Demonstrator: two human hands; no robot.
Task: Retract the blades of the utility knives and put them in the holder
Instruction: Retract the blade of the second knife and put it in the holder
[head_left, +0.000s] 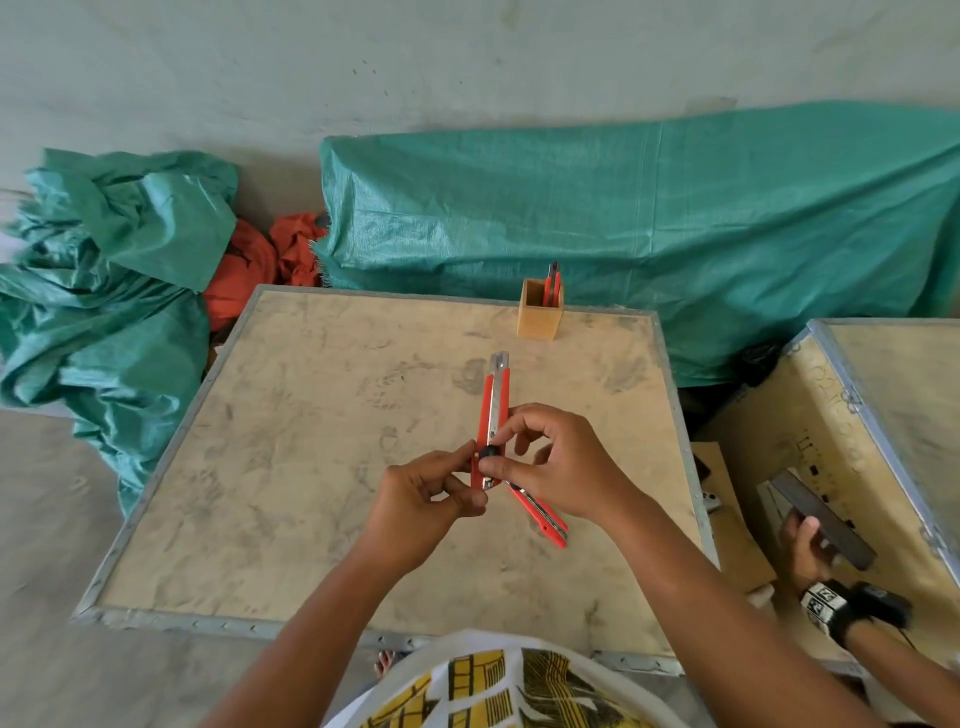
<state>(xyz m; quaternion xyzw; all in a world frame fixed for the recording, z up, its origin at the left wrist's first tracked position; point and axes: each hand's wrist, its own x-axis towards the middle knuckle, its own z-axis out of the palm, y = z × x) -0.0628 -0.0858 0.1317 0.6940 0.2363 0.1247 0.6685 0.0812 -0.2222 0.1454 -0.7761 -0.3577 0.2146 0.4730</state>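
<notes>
I hold a red utility knife (495, 405) upright over the middle of the wooden crate top (291, 467), its metal tip pointing away from me. My left hand (426, 501) pinches its lower end. My right hand (556, 462) grips it by the black slider knob. A second red utility knife (543, 517) lies flat on the crate under my right hand. A wooden holder (540, 312) stands at the far edge with one red knife (554, 285) upright inside.
Green tarpaulin (649, 223) covers a heap behind the crate, with more green and orange cloth (244, 265) at the left. A second crate (883, 415) stands at the right, where another person's hand (810, 540) holds a dark flat object.
</notes>
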